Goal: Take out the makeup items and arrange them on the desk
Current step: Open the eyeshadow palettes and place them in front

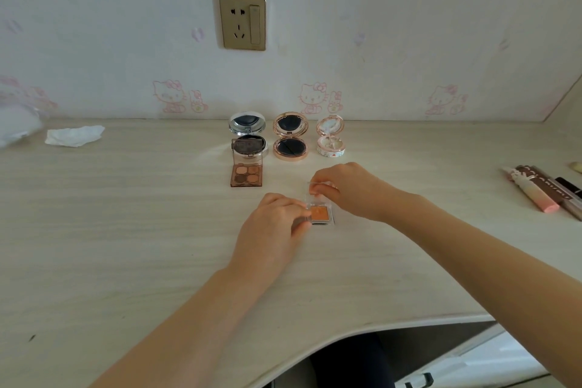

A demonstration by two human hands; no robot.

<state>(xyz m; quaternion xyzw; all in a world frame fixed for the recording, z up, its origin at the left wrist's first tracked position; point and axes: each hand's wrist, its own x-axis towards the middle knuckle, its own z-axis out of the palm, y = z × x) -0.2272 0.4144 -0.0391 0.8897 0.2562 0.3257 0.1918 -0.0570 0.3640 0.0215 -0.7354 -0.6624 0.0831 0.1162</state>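
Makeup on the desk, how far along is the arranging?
Done: three open compacts stand in a row by the wall, with a brown eyeshadow palette in front. In hand: the left hand and right hand hold a small orange palette open. Left: the tubes at the right edge.

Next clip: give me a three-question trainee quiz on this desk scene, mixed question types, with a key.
1. True or false: the four-pan eyeshadow palette lies closed.
2. How many round compacts stand open by the wall?
A. two
B. three
C. five
3. What do both hands hold?

Key:
1. False; its lid stands up.
2. B: the silver compact, the rose-gold compact and the white floral compact.
3. The small orange palette: left hand on the base, right hand on the clear lid.
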